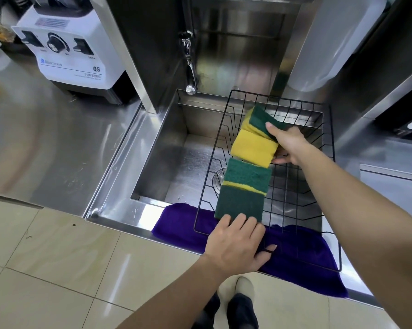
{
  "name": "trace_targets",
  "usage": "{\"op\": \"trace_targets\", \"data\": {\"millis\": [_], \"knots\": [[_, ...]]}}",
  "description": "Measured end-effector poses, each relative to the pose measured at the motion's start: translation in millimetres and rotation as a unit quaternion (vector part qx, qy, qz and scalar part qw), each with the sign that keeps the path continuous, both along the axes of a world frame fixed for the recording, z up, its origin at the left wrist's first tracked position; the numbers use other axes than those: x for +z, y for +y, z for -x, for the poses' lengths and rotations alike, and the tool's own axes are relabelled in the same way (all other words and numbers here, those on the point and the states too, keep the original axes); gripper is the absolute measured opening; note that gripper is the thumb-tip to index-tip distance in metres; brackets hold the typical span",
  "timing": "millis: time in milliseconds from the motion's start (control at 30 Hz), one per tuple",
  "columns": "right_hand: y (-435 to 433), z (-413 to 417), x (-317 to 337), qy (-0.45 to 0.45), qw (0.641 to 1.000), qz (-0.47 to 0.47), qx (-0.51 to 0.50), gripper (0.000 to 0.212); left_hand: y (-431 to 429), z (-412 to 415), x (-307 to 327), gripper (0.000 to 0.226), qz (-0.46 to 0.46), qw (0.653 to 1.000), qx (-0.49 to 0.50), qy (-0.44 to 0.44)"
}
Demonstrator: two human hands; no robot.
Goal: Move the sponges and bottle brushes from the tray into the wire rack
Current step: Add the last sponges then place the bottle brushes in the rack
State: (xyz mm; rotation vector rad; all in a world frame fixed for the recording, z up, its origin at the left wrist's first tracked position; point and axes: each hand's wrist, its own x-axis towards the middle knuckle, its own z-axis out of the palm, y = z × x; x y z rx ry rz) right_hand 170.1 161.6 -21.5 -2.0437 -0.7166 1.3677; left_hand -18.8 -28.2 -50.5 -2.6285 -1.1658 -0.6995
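Note:
A black wire rack [328,148] sits over the steel sink. Along its left side lie several green-and-yellow sponges in a row. My right hand [288,144] grips the two far ones: a sponge with its yellow side up [253,148] and a green-topped sponge [259,117] behind it. Two more sponges [244,186] lie nearer, green side up. My left hand [238,243] rests on the rack's near edge, fingers on the nearest sponge [239,203], thumb hooked over the wire. No tray or bottle brush is in view.
A purple cloth [302,257] lies under the rack's front edge. The sink basin [171,167] opens on the left, with a tap [189,65] above. A white blender base [74,51] stands on the left counter. A large white container [330,41] stands at the back right.

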Motion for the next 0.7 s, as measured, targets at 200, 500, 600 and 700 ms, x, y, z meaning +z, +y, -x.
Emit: {"op": "trace_targets", "data": {"millis": [200, 500, 600, 700], "knots": [[-6, 2, -1, 0.035, 0.999, 0.011, 0.005, 0.077, 0, 0, 0, 0.036, 0.0, 1.0, -0.002, -0.006], [-22, -7, 10, 0.089, 0.991, -0.094, 0.022, 0.088, 1, 0, 0, 0.036, 0.007, 1.0, -0.003, -0.001], [-30, -4, 5, -0.008, 0.988, -0.141, 0.066, 0.092, 1, 0, 1, 0.036, 0.011, 1.0, -0.005, 0.004], [-39, 6, 0, -0.086, 0.971, -0.185, 0.122, 0.088, 1, 1, 1, 0.036, 0.013, 1.0, -0.005, 0.008]]}}
